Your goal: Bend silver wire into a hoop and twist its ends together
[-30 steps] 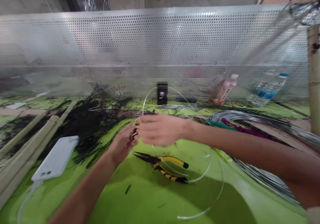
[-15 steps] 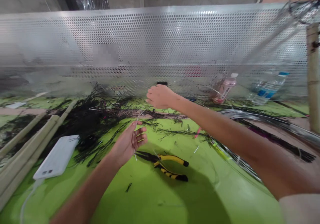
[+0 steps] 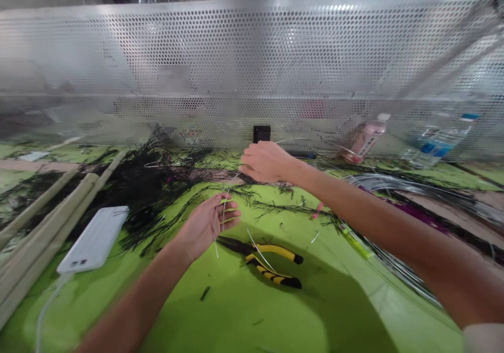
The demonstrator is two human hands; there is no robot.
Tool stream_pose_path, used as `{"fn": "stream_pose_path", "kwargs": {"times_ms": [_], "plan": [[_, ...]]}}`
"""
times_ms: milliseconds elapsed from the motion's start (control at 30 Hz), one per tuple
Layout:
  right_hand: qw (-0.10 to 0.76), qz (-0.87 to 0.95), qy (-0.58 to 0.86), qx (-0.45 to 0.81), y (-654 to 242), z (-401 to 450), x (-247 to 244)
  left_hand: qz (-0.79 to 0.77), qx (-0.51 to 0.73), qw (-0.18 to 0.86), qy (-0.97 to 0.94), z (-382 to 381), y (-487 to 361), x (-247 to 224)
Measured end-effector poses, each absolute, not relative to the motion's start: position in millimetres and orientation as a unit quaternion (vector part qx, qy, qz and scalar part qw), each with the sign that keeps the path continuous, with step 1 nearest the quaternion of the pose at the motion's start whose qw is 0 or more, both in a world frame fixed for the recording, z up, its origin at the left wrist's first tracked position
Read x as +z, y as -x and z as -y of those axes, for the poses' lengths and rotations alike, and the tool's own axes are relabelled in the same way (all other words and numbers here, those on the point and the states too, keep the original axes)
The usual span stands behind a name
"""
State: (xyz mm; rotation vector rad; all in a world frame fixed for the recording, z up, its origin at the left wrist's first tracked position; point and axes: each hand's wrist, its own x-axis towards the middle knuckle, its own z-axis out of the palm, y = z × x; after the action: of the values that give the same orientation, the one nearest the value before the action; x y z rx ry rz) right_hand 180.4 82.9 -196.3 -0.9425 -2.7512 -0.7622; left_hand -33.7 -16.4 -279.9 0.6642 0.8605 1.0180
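Observation:
My left hand (image 3: 208, 220) is held palm up above the green table, fingers loosely curled around a thin white wire (image 3: 224, 210). One strand of it hangs below the palm. Farther forward, my right hand (image 3: 268, 162) is closed with its back toward me, and the wire runs up to its fingertips, which are mostly hidden. Below and right of my left hand lie long-nose pliers (image 3: 255, 256) with yellow and black handles, jaws pointing left. A piece of white wire (image 3: 260, 250) crosses over the pliers.
Black wiry strands (image 3: 145, 185) heap behind my left hand. Bamboo poles (image 3: 51, 216) and a white power bank (image 3: 94, 239) with a cable are at left. Coiled wire (image 3: 394, 182), a pink bottle (image 3: 367, 140) and a clear bottle (image 3: 439, 145) are at right. A perforated metal panel (image 3: 244, 53) stands behind.
The view has shifted slightly. My right hand is lower against the panel, showing more of a small black device behind it. Both hands keep hold of the wire.

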Motion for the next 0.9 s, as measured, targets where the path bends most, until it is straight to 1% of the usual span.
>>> {"fn": "stream_pose_path", "kwargs": {"times_ms": [167, 333, 567, 700, 800, 900], "plan": [[0.079, 0.919, 0.287, -0.259, -164.7, -63.5, -211.3, -0.403, 0.461, 0.728, -0.309, 18.6, 33.9, -279.3], [0.073, 0.927, 0.259, -0.262, -159.7, -58.2, -221.2, -0.407, 0.461, 0.724, -0.314, 19.4, 31.4, -277.8], [0.087, 0.927, 0.260, -0.257, -153.0, -59.5, -232.2, -0.414, 0.452, 0.720, -0.326, 22.3, 30.1, -277.4], [0.095, 0.930, 0.256, -0.247, -155.8, -64.8, -229.1, -0.408, 0.453, 0.719, -0.334, 24.6, 30.2, -276.5], [0.076, 0.941, 0.246, -0.220, -164.7, -74.8, -222.2, -0.399, 0.460, 0.717, -0.341, 27.1, 29.3, -275.4], [0.069, 0.942, 0.275, -0.181, -178.6, -87.1, -209.9, -0.386, 0.463, 0.718, -0.347, 29.4, 29.4, -273.4]]}}
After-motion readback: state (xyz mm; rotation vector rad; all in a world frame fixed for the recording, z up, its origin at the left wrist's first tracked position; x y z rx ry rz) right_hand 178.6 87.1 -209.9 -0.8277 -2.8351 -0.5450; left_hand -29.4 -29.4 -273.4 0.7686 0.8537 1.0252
